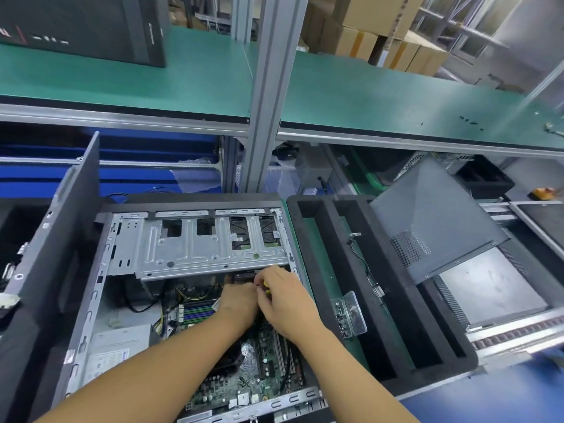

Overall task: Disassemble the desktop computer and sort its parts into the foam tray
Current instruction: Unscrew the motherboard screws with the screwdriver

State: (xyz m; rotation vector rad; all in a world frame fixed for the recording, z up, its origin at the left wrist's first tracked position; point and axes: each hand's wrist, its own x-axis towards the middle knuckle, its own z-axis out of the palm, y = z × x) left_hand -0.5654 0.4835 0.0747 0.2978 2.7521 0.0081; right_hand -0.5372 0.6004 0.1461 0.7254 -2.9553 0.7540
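The open desktop case (100, 300) lies on its side in front of me, with its metal drive cage (207, 248) at the far end and the green motherboard (259, 370) below. Both hands reach inside under the cage's right end. My right hand (287, 303) pinches a small yellow connector (266, 285). My left hand (241, 303) is curled close beside it; what it holds is hidden. The black foam tray (393, 300) sits right of the case, holding a thin cable (363, 264) and a clear bracket (351, 315).
A grey side panel (433, 221) leans on the tray's far right corner. Another dark panel (76, 209) stands upright left of the case. A silver power supply (116, 352) fills the case's near left. A frame post (268, 96) rises behind, under a green shelf (183, 80).
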